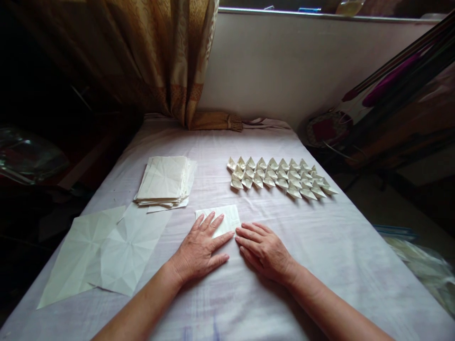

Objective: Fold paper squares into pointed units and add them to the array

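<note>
Small white paper (230, 219) lies flat on the cloth (320, 279) in front of me, partly under my left hand. Going left to right: two large creased sheets (131, 251), overlapping, far left. Behind them, a paper stack (163, 177), edges uneven. Left hand (202, 244): palm down, flat, fingers spread, three fingertips on the paper, index along its near edge, thumb off it on the cloth side; nothing gripped. Forearm enters from bottom left. Right hand (266, 250): palm down, fingers stretched out and close together, pointing left at the paper's near right corner; can't tell if the tips touch it. Forearm from bottom right. Beyond it, rows of folded paper pieces (281, 176), pointed tips up.
</note>
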`<state>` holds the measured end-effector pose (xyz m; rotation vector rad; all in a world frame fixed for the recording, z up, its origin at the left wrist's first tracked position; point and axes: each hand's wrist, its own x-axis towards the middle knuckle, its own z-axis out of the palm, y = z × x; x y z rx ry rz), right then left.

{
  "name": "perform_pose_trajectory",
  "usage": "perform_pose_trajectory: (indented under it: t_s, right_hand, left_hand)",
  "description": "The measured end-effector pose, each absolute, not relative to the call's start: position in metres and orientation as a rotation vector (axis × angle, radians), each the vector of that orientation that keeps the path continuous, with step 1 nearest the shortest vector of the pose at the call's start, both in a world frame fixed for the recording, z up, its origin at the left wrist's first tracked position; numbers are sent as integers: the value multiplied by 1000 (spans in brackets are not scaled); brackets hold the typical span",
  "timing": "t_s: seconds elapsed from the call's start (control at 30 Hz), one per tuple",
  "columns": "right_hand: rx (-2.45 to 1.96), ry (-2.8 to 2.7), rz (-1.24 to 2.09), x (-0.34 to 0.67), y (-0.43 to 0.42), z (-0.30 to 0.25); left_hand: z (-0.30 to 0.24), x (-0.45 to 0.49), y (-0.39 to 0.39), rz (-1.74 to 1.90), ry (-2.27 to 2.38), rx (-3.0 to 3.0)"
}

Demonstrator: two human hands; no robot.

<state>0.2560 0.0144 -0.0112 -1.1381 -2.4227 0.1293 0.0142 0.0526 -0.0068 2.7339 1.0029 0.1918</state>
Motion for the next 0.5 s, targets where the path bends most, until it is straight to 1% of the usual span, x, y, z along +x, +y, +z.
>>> perform_pose_trajectory:
  t_s: [0.27,0.5]
  right_hand:
    - [-1146,-2406,118,256,14,-14]
    - [-1138,-2395,109,256,14,-15]
  left_hand:
    - [-9,-5,57,127,889,2727]
    - [-7,-30,52,83,905,2745]
